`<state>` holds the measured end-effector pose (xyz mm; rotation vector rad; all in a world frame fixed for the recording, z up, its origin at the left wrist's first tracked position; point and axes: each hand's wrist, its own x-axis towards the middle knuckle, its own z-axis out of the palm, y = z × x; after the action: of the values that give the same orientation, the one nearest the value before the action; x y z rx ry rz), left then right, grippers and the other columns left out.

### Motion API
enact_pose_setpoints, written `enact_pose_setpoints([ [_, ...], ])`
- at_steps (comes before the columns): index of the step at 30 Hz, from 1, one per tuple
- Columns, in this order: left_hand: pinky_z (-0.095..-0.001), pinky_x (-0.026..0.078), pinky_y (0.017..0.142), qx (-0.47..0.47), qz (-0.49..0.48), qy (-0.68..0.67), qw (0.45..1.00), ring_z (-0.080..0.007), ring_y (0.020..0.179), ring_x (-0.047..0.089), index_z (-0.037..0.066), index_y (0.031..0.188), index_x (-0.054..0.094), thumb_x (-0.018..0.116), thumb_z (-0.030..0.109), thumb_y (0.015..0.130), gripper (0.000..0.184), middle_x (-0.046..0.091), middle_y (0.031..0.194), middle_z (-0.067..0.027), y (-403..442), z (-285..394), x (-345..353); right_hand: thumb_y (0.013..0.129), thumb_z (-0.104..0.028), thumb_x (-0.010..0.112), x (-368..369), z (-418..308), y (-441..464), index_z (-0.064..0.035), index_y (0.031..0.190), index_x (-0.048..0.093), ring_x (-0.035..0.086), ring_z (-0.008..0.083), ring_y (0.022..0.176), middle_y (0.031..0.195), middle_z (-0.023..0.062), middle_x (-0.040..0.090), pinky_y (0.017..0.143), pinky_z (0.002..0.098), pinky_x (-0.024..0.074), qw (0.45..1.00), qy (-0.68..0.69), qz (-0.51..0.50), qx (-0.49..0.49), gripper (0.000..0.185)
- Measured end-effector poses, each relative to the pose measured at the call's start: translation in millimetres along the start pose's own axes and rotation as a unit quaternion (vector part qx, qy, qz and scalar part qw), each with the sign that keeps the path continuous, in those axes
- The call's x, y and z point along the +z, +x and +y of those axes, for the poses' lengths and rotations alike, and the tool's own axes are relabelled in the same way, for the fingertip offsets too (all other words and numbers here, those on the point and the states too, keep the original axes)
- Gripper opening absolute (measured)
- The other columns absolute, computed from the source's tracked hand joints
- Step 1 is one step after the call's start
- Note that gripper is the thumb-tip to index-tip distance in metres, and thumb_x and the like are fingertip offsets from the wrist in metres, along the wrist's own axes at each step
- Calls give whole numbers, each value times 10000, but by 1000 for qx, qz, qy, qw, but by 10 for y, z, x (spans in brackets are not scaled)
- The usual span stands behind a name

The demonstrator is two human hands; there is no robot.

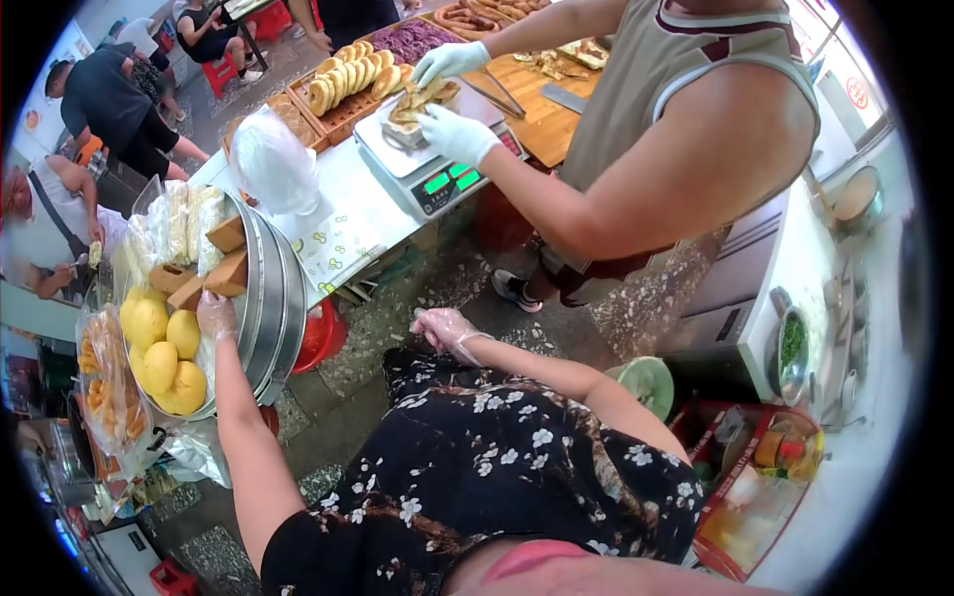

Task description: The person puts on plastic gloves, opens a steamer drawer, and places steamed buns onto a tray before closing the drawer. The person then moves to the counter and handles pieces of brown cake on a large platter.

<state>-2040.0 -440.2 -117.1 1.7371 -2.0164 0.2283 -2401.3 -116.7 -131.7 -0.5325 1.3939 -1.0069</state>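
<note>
My left hand [217,316], in a clear plastic glove, reaches into a large round metal steamer [268,298]. Its fingertips are at the brown cake pieces [227,272], beside the yellow buns [159,338]; whether they grip a piece is too small to tell. Wrapped pale food [184,219] lies behind the cakes in the same steamer. My right hand [444,331], also in a clear glove, hangs in front of my body with its fingers curled together. Nothing can be made out inside it.
A co-worker's white-gloved hands [452,134] hold food over a digital scale [437,179]. Nearby are a roll of plastic bags [273,164], trays of flat round breads [348,77] and a wooden board [547,114]. A red bucket [320,338] stands below the table.
</note>
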Motion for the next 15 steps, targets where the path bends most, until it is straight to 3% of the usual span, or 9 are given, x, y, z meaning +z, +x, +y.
enact_pose_setpoints([
  [4, -531, 502, 709, 23, 26, -9, 999, -430, 811, 643, 35, 899, 634, 510, 282, 911, 276, 666, 871, -248, -24, -113, 90, 979, -358, 508, 11, -42, -18, -57, 818, 638, 415, 108, 422, 508, -5, 470, 411, 257, 350, 1000, 17, 15, 16, 366],
  [7, -537, 492, 710, 51, 19, 19, 998, -432, 822, 635, 31, 901, 619, 518, 265, 897, 255, 661, 878, -250, 7, -158, 149, 987, -409, 488, -21, -43, 6, -76, 838, 668, 444, 86, 422, 546, -11, 513, 404, 243, 381, 1000, -4, 15, 2, 406],
  [8, -530, 495, 713, 6, -9, -1, 1000, -429, 827, 636, 37, 928, 622, 517, 258, 897, 247, 663, 896, -247, 3, -79, 94, 990, -418, 486, -32, -40, 10, -79, 829, 668, 442, 83, 417, 541, -12, 512, 402, 242, 381, 1000, -3, 14, -7, 417],
  [12, -505, 498, 737, 9, -12, -19, 1000, -429, 860, 634, 25, 972, 630, 507, 268, 920, 277, 663, 930, -249, 5, -13, 74, 991, -419, 486, -31, -75, 26, -74, 814, 659, 432, 84, 409, 522, -11, 511, 390, 245, 358, 1000, -17, 13, 2, 425],
  [15, -515, 462, 786, -10, -8, -60, 998, -436, 906, 605, -3, 964, 613, 515, 166, 883, 212, 636, 958, -253, -30, -28, 32, 990, -425, 482, -46, -27, 63, -77, 826, 653, 428, 96, 411, 523, -5, 517, 398, 258, 363, 1000, -20, 7, -5, 421],
])
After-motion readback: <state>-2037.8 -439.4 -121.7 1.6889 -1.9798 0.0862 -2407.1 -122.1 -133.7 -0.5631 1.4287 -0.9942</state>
